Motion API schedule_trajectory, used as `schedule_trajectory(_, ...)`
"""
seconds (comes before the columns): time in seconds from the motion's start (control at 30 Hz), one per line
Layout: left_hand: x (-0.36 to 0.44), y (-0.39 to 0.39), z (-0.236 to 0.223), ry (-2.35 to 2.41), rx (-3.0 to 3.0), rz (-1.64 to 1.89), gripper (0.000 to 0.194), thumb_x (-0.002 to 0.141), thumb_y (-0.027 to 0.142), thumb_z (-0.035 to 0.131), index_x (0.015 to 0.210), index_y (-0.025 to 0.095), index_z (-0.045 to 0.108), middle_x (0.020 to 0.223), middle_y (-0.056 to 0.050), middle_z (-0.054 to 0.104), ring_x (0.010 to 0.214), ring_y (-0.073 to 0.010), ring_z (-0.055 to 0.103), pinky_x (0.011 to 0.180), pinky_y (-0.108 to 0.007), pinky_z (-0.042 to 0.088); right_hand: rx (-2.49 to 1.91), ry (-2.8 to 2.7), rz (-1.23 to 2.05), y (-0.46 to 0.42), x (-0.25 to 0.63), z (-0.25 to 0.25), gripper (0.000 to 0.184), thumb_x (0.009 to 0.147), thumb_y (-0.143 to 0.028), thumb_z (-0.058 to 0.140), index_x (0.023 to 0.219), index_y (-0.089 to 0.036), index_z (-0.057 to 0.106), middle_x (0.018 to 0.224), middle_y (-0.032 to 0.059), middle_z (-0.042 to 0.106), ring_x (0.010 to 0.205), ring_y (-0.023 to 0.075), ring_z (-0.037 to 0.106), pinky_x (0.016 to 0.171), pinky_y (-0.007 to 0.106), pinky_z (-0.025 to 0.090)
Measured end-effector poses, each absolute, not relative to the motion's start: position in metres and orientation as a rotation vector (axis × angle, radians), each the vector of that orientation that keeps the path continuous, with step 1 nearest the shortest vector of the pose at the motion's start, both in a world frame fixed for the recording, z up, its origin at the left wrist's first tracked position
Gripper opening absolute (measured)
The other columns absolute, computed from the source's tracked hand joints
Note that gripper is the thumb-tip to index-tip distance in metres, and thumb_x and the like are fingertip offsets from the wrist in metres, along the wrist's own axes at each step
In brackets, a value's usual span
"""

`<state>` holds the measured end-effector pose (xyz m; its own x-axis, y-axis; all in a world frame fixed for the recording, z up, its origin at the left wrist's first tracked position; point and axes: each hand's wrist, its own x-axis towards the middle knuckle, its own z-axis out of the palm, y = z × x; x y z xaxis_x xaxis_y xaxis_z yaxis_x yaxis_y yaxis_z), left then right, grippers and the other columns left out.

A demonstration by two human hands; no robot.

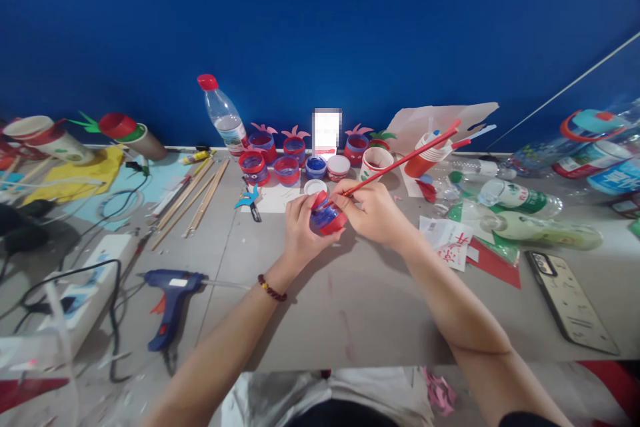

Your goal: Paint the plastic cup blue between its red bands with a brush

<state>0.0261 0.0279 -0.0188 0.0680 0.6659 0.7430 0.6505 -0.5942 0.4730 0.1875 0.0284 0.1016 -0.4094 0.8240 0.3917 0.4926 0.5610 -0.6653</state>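
My left hand [303,230] is closed around a small cup [327,219], red with blue on its surface, held tilted above the table. My right hand [373,210] grips a long red paintbrush [410,161], its handle slanting up to the right. The brush end reaches the blue area of the cup; its tip is partly hidden by my fingers. Just beyond my hands stand an open jar of blue paint [316,168], a closed jar with a pinkish lid [339,167] and a white lid [316,187]. Several red-and-blue cups [287,171] stand around them.
A blue glue gun [173,300] and a white power strip [95,293] with cables lie at left, near wooden sticks [190,203]. A plastic bottle [223,113] stands at the back. Paper cups [377,163], several bottles [520,197] and a phone [573,300] are at right.
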Motion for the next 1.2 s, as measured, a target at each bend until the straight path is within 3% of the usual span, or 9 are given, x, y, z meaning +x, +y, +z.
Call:
schedule_trajectory(0.33,0.025,0.028,-0.022,1.380,2.262,1.647,0.083,0.062,0.049,0.084,0.129,0.017,0.049,0.113,-0.012,0.056,0.104,-0.0273,0.055,0.092,-0.045,0.050,-1.133,-1.912,0.654,0.037,0.200,0.105,0.023,0.093,-0.025,0.051,0.072,-0.019,0.059,0.074,0.0035,0.068,0.064,0.0153,0.063,0.065,0.030,0.051)
schedule_trajectory(0.67,0.023,0.027,-0.021,1.394,2.241,1.623,0.086,0.061,0.049,0.085,0.132,0.020,0.046,0.115,-0.012,0.055,0.107,-0.0283,0.055,0.094,-0.047,0.050,-1.217,-1.874,0.573,0.051,0.214,0.101,0.022,0.091,-0.028,0.055,0.072,-0.019,0.062,0.074,0.0055,0.069,0.073,0.0204,0.066,0.071,0.037,0.055)
schedule_trajectory(0.87,0.024,0.027,-0.020,1.350,2.127,1.571,0.081,0.066,0.041,0.083,0.132,0.020,0.042,0.118,-0.012,0.052,0.110,-0.0270,0.055,0.094,-0.045,0.051,-1.206,-1.706,0.810,0.050,0.220,0.104,0.032,0.088,-0.045,0.062,0.071,-0.018,0.064,0.074,0.0053,0.068,0.064,0.0184,0.067,0.066,0.038,0.059)
schedule_trajectory(1.03,0.024,0.029,-0.018,1.352,2.153,1.549,0.078,0.066,0.041,0.082,0.130,0.020,0.042,0.117,-0.011,0.053,0.109,-0.0268,0.057,0.093,-0.045,0.052,-1.126,-1.728,1.020,0.046,0.213,0.101,0.027,0.089,-0.042,0.062,0.077,-0.018,0.064,0.074,0.0050,0.069,0.067,0.0169,0.069,0.067,0.033,0.061)
schedule_trajectory(1.2,0.024,0.028,-0.016,1.348,2.164,1.617,0.077,0.066,0.040,0.082,0.129,0.019,0.044,0.116,-0.012,0.055,0.108,-0.0265,0.058,0.093,-0.045,0.053,-1.137,-1.698,1.003,0.046,0.207,0.101,0.030,0.085,-0.046,0.066,0.072,-0.019,0.063,0.071,0.0044,0.069,0.064,0.0169,0.069,0.064,0.032,0.061)
